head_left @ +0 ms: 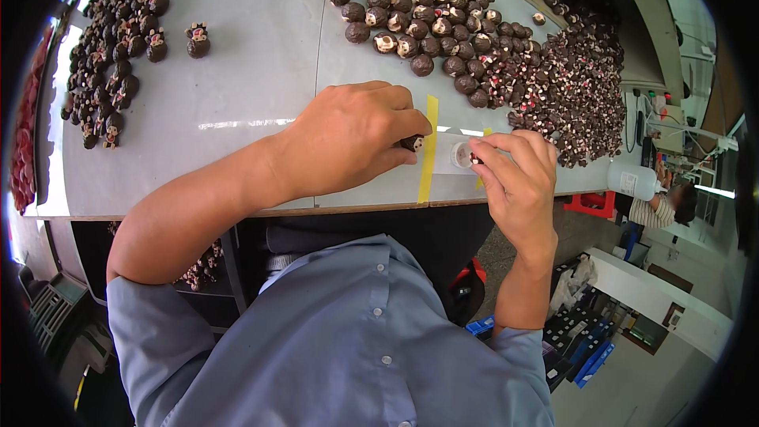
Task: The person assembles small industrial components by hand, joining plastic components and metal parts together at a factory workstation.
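My left hand (352,138) is closed around a dark brown ball-shaped figurine piece (413,142) with a cream patch, held just above the table beside a yellow tape strip (428,150). Most of that piece is hidden by the fingers. In a pinch, my right hand (522,182) has a small dark brown figurine part (475,158) with cream and red spots. Its fingertips are at the rim of a small clear round dish (460,155), which stands on the table between the two hands. The two pieces are apart.
Loose dark brown balls (421,65) lie ahead, beside a heap of small dark, cream and red parts (577,87) at right. Joined figurines (103,71) crowd the far left; one stands alone (198,41). A translucent bottle (632,182) sits at the right edge; a person (664,205) is beyond.
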### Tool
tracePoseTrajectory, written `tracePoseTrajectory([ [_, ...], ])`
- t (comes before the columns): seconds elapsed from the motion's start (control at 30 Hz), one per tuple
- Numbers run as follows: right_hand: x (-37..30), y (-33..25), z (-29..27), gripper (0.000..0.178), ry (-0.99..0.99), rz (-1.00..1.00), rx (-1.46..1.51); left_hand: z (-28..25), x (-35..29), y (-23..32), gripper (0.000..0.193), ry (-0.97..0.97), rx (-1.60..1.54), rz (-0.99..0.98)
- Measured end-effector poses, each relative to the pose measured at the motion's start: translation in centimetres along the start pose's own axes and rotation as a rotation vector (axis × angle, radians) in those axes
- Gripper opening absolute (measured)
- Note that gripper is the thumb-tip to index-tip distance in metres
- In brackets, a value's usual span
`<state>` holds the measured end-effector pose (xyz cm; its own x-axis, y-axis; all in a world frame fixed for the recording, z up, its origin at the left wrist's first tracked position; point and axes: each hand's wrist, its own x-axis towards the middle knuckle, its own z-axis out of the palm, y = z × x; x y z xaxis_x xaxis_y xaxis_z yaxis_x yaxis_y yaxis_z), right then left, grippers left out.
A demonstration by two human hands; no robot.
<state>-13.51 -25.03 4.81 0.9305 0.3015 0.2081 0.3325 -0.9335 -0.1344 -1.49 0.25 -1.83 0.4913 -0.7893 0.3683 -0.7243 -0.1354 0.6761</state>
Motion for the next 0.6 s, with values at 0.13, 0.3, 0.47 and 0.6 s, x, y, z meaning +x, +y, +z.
tracePoseTrajectory([
  [0.13,-0.1,-0.3,-0.6,0.035,0.037,0.021,0.017,-0.2,0.4,0.1,0.035,-0.028,-0.222,-0.070],
  [0.3,-0.1,-1.3,-0.4,0.035,0.191,0.046,0.313,-1.4,1.1,1.6,0.036,-0.143,-0.558,-0.370],
  [0.47,0.1,-2.8,1.3,0.033,0.298,0.068,0.460,-1.6,1.1,1.9,0.037,-0.224,-0.665,-0.436],
  [0.6,0.3,-3.1,1.8,0.033,0.324,0.059,0.433,-1.4,1.2,1.7,0.038,-0.237,-0.621,-0.414],
])
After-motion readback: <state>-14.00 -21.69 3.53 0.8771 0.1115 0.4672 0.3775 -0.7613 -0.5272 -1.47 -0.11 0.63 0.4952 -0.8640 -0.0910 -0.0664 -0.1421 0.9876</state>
